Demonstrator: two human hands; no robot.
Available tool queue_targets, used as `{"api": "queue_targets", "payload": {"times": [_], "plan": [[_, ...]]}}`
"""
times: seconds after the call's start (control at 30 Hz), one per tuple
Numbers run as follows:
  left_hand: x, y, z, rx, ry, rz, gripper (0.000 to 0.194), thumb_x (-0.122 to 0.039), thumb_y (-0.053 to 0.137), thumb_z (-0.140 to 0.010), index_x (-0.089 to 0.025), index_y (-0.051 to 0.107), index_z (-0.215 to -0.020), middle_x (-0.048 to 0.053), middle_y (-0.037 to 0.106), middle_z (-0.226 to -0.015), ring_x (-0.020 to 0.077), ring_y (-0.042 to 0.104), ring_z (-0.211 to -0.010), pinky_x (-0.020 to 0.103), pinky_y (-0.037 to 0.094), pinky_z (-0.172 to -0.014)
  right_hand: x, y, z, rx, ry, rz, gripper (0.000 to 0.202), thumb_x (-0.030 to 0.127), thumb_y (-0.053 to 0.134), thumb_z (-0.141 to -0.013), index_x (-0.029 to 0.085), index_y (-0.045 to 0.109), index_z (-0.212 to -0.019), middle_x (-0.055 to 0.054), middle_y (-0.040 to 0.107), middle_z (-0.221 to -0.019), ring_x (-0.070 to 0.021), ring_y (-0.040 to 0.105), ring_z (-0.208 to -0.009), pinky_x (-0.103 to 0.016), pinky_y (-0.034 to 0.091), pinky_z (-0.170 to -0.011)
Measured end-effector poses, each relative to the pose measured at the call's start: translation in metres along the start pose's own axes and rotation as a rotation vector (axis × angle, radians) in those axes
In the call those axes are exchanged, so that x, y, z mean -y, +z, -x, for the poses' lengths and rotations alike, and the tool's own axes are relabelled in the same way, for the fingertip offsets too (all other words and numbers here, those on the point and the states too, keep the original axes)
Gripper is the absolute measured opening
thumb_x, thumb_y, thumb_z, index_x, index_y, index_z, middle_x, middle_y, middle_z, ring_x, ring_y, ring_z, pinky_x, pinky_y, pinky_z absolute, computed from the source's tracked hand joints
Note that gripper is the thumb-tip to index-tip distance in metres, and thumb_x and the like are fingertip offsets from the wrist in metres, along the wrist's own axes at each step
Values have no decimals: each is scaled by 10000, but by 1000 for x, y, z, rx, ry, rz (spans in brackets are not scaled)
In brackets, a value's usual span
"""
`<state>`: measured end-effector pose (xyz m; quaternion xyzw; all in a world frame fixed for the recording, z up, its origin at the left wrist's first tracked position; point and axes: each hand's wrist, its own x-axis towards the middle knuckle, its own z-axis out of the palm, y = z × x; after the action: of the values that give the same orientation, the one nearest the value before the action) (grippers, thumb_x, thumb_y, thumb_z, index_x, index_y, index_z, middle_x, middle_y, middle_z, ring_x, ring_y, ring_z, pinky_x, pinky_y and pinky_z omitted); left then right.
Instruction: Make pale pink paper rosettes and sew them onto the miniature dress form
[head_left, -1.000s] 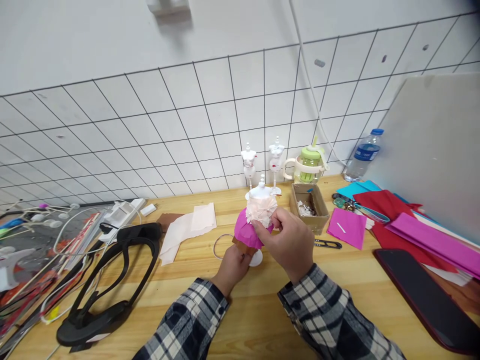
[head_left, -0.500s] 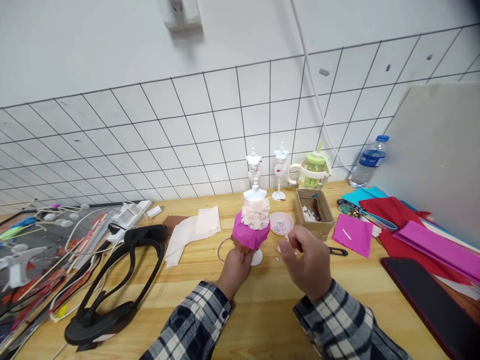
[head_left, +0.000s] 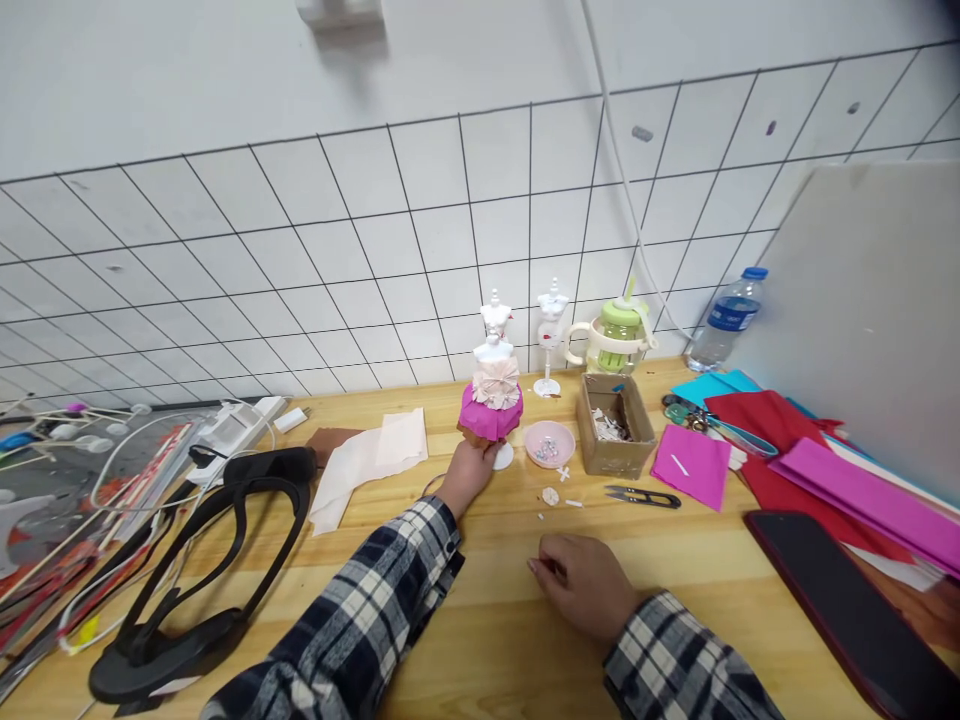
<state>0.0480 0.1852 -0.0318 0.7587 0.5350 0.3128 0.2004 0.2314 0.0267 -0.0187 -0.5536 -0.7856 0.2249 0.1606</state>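
Note:
A small white mannequin [head_left: 493,349] wears a pale pink ruffled top [head_left: 496,384] and a magenta skirt [head_left: 489,418]. Just under the skirt, my left hand [head_left: 468,476] is closed round the figure's lower part, beside its round white base. My right hand [head_left: 585,582] rests over the wood nearer to me, its fingers curled with nothing visible in them. Between the hands and the box lie a pink dish of beads [head_left: 550,444], a cream round piece [head_left: 550,496] and black thread snips [head_left: 643,496].
Two more white mannequins [head_left: 551,320] stand by the tiled wall. A cardboard box [head_left: 616,450], a green-lidded cup [head_left: 621,335] and a water bottle [head_left: 727,320] are to the right. A black phone [head_left: 847,610] lies right; a black headset frame [head_left: 202,580] lies left.
My left hand and the dressed mannequin have moved away from me, towards the wall. My right hand has dropped back towards me, uncovering the snips and small pieces. The view has shifted slightly.

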Motion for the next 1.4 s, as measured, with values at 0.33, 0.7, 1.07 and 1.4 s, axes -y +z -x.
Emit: {"api": "queue_targets", "payload": {"times": [0.33,0.7,1.07,1.4], "plan": [[-4,-4,-6,44,29,-167,316,-297,558,-857,-170,637,-1135,102,686,-1101,253,618,-1047,326,480,-918,-7,-3,-1,-53,-31,-41,236,312,478,-889,195,561,-701,10,603,-657,-131,528,-615,-260,294,-578],[69,-140,35,-105,-375,-649,430,-365,510,-832,-62,621,-1116,229,634,-1107,387,542,-1096,513,413,-923,-71,-39,-8,-365,175,210,289,263,456,-922,186,653,-1119,-69,648,-1128,-222,556,-1021,-337,414,-890],[90,-149,75,-55,-321,-725,402,-459,453,-844,-182,672,-1036,117,672,-1118,292,602,-1045,355,447,-861,-76,-49,4,-426,290,340,281,276,451,-915,209,661,-1090,-58,675,-1077,-239,551,-948,-353,404,-809],[55,-161,108,-82,-596,-522,336,-486,346,-881,-209,528,-827,75,619,-694,267,606,-679,304,374,-571,-107,-51,11,-384,371,238,171,364,538,-846,208,586,-795,-60,633,-815,-231,571,-800,-328,381,-692]]}}
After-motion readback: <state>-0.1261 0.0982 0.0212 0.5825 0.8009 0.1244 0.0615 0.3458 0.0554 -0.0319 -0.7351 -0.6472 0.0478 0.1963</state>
